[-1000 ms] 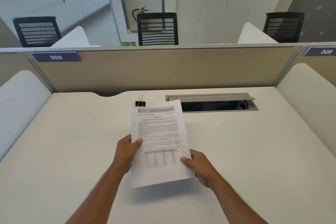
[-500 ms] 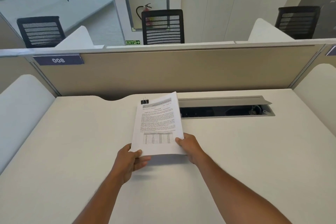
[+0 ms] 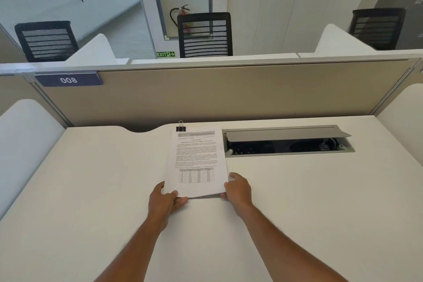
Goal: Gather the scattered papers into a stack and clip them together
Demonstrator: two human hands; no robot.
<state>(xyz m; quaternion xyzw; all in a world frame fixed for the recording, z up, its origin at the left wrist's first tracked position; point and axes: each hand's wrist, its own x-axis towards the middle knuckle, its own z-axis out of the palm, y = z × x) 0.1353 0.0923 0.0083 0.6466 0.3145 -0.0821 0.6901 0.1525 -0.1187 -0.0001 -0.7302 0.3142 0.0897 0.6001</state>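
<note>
A stack of printed papers, with text and a small table on the top sheet, lies nearly flat on the white desk. My left hand grips its near left corner. My right hand holds the near right corner and edge. A black binder clip with silver handles sits at the stack's far left corner; whether it bites the sheets or only stands on the desk behind them, I cannot tell.
An open grey cable hatch is set into the desk just right of the papers. A beige divider panel closes the far edge, with white side screens at left and right. Black chairs stand beyond.
The papers were held up and tilted in the air; both hands have lowered them away from me onto the desk, with the top edge now reaching the clip.
</note>
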